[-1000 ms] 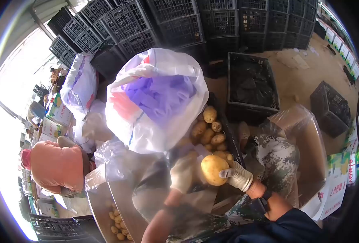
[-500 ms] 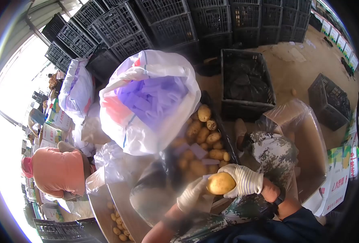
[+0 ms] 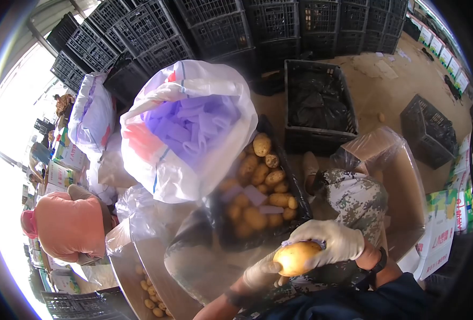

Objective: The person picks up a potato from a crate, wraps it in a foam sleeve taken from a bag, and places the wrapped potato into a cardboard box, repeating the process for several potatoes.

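Head view: Both gloved hands are at a single large potato point(image 3: 298, 259) in front of the person's body, near and below a black-lined container point(image 3: 302, 207). The right hand point(image 3: 331, 240) clasps it, fingers laid over the top and thumb along the near face. The left hand point(image 3: 261, 272) touches the left end with its thumb; its other fingers are largely hidden, so it cannot be told whether they close on it. A lilac strip (small and partly covered by the right hand) shows along the potato's upper edge.

The black-lined container holds loose potatoes point(image 3: 260, 173), with several lilac foam pieces point(image 3: 255, 195) lying on them. Beyond its left side stands a white sack point(image 3: 191, 173), its mouth wide, holding many lilac foam sleeves point(image 3: 193, 127).

To the right, beside a leg in camouflage trousers point(image 3: 351, 201), is a plastic-lined carton point(image 3: 407, 186); a printed carton point(image 3: 435, 237) stands next to it. Farther back is a black crate point(image 3: 321, 133) containing dark sheeting. One potato lies apart on the floor point(image 3: 372, 96).

At lower left, a carton point(image 3: 164, 272) contains smaller potatoes point(image 3: 152, 296). A co-worker in a salmon-coloured top point(image 3: 68, 224) is bent over at far left. Stacked black crates point(image 3: 271, 29) line the rear.
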The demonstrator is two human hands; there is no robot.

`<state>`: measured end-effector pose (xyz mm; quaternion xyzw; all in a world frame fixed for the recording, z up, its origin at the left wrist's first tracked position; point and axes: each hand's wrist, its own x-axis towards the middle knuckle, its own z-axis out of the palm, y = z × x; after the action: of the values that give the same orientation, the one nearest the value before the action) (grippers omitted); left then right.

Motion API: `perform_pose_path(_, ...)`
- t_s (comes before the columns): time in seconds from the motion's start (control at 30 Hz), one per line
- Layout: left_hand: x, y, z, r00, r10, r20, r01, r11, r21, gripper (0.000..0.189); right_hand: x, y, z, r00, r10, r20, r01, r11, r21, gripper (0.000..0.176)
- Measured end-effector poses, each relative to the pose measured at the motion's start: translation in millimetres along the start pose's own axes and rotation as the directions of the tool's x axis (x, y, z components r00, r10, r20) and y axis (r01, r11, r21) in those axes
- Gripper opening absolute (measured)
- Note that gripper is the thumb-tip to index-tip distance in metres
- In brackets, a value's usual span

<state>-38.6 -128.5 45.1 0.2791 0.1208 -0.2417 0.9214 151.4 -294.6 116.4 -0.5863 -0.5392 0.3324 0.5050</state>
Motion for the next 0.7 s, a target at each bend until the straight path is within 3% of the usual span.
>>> perform_pose_path(0.03,1,3,7,0.999,0.04,0.023,-0.04,0.999,0.006,0.101,-12,-5,-4,0.895,0.442,-0.058,-0.375,0.817,0.437,0.044)
perform_pose_path(0.07,-1,2,9,0.999,0.034,0.019,-0.034,0.999,-0.006,0.103,-15,12,5,0.824,0.507,-0.251,-0.182,0.658,0.731,0.046)
perform_pose_path(0.13,-5,0,9,1.0,0.018,0.011,-0.018,0.999,-0.029,0.107,-19,50,26,0.798,0.57,-0.195,-0.203,0.559,0.804,0.056)
perform_pose_path(0.17,-4,0,6,0.999,0.027,0.024,-0.025,0.997,-0.073,0.104,-24,67,32,0.839,0.501,0.212,-0.33,0.16,0.93,0.048)
perform_pose_path(0.2,-3,-2,-1,0.999,0.033,0.035,-0.029,0.992,-0.12,0.1,-27,59,47,0.872,0.469,0.14,-0.359,0.419,0.834,0.042)
perform_pose_path(0.23,-3,-4,-4,0.998,0.037,0.045,-0.029,0.986,-0.167,0.096,-26,61,56,0.949,0.314,0.017,-0.286,0.841,0.46,0.041)
perform_pose_path(0.27,-5,-2,-4,0.999,0.038,0.015,-0.036,0.989,-0.141,0.091,-24,64,63,0.994,0.109,0.0,-0.108,0.992,-0.058,0.041)
perform_pose_path(0.3,-7,5,0,0.999,0.038,-0.012,-0.039,0.993,-0.113,0.086,-22,61,64,0.975,0.223,-0.021,-0.21,0.943,0.256,0.04)
perform_pose_path(0.33,-7,15,5,0.999,0.036,-0.038,-0.039,0.996,-0.08,0.082,-19,57,60,0.943,0.332,-0.01,-0.273,0.792,0.546,0.039)
perform_pose_path(0.37,-7,25,16,0.996,0.033,-0.088,-0.048,0.983,-0.18,0.08,-20,57,59,0.923,0.385,0.015,-0.265,0.607,0.749,0.037)
perform_pose_path(0.4,-6,31,22,0.984,0.143,-0.107,-0.145,0.989,-0.01,0.082,-20,57,57,0.899,0.437,0.039,-0.224,0.38,0.898,0.035)
perform_pose_path(0.43,-3,35,27,0.962,0.254,-0.1,-0.237,0.958,0.16,0.084,-24,63,57,0.894,0.445,0.049,-0.147,0.187,0.971,0.033)
perform_pose_path(0.47,-3,41,35,0.961,0.252,-0.112,-0.242,0.966,0.096,0.088,-26,66,54,0.891,0.449,0.058,-0.06,-0.01,0.998,0.031)
perform_pose_path(0.5,-3,47,42,0.96,0.249,-0.125,-0.247,0.969,0.032,0.093,-17,52,46,0.792,0.611,-0.002,-0.114,0.151,0.982,0.018)
perform_pose_path(0.53,-8,53,48,0.958,0.24,-0.156,-0.228,0.969,0.092,0.098,-10,39,41,0.67,0.719,-0.187,-0.275,0.474,0.836,0.013)
perform_pose_path(0.6,-3,56,54,0.932,0.29,-0.216,-0.249,0.948,0.2,0.104,-6,25,37,0.588,0.615,-0.525,-0.394,0.785,0.479,0.012)
perform_pose_path(0.63,4,53,56,0.903,0.349,-0.251,-0.287,0.925,0.25,0.105,-10,26,36,0.613,0.459,-0.643,-0.395,0.883,0.254,0.019)
perform_pose_path(0.67,7,37,35,0.843,0.446,-0.302,-0.313,0.862,0.399,0.106,-12,24,36,0.606,0.37,-0.705,-0.337,0.921,0.194,0.016)
perform_pose_path(0.7,11,37,29,0.828,0.506,-0.242,-0.35,0.803,0.483,0.099,-13,24,34,0.677,0.235,-0.697,-0.218,0.969,0.115,0.017)
